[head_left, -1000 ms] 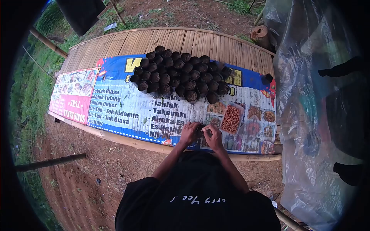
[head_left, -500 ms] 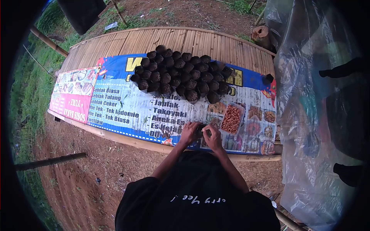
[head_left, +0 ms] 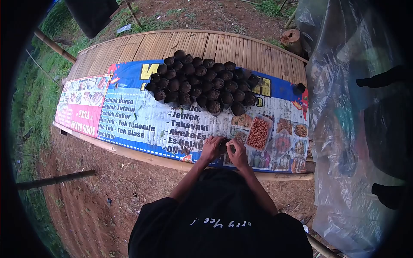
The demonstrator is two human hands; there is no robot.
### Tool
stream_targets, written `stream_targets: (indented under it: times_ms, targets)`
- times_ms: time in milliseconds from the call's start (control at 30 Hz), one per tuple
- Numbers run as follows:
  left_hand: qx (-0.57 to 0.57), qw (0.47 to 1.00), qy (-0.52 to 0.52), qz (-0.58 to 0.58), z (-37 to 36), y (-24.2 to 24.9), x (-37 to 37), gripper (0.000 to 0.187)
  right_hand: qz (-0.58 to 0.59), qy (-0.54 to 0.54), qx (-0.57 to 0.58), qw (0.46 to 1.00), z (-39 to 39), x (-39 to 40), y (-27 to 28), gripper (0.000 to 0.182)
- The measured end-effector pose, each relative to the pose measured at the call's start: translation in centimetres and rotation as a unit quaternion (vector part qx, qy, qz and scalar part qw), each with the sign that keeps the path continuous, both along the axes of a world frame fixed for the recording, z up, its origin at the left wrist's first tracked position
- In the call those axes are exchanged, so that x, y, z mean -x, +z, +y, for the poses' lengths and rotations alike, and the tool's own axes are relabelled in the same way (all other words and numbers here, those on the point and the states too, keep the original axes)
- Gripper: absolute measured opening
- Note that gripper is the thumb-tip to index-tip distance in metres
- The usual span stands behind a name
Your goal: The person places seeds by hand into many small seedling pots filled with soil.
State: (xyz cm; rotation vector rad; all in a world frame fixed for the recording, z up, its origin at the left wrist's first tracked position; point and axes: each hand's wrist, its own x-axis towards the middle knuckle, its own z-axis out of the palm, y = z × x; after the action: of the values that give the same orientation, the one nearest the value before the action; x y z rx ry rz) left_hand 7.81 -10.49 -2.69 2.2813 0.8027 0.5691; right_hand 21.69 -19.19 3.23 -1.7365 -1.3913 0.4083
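My left hand (head_left: 211, 148) is curled round the side of a small black seedling bag (head_left: 223, 146), which stands on the printed banner (head_left: 129, 114) near the table's front edge. My right hand (head_left: 236, 153) is at the other side of that bag, thumb and forefinger pinched together by its opening. Whatever lies between those fingertips is too small to make out. Just right of my hands is a clear plastic tub (head_left: 269, 136) of reddish-brown peanut-like seeds (head_left: 259, 132). Beyond my hands, several soil-filled black seedling bags (head_left: 195, 81) stand packed close together.
The banner covers much of a bamboo-slat table (head_left: 193, 42). One black bag (head_left: 299, 88) sits apart at the right end. A clear plastic sheet (head_left: 340, 185) hangs along the right side. A cut log (head_left: 291, 38) and bamboo poles (head_left: 56, 47) stand around.
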Motion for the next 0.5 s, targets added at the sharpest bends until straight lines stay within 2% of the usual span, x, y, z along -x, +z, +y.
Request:
stream_targets:
  times_ms: [200,267,400,500]
  targets:
    - [-0.003,1.0,0.002,0.001,0.0,-0.2,0.0,0.053,-0.004,0.004,-0.036,0.999,0.4,-0.1,0.9,0.009]
    - [0.003,1.0,0.0,0.011,-0.1,0.0,0.0,0.053,-0.042,0.046,0.002,0.998,0.4,-0.4,0.6,0.008]
    - [0.006,1.0,0.001,0.012,0.0,-0.2,0.0,0.054,-0.009,0.031,0.024,0.999,0.9,-0.4,1.2,0.011]
    - [-0.007,1.0,0.001,0.014,0.0,-0.5,0.0,0.054,-0.01,0.037,-0.018,0.999,0.9,-0.2,1.3,0.01]
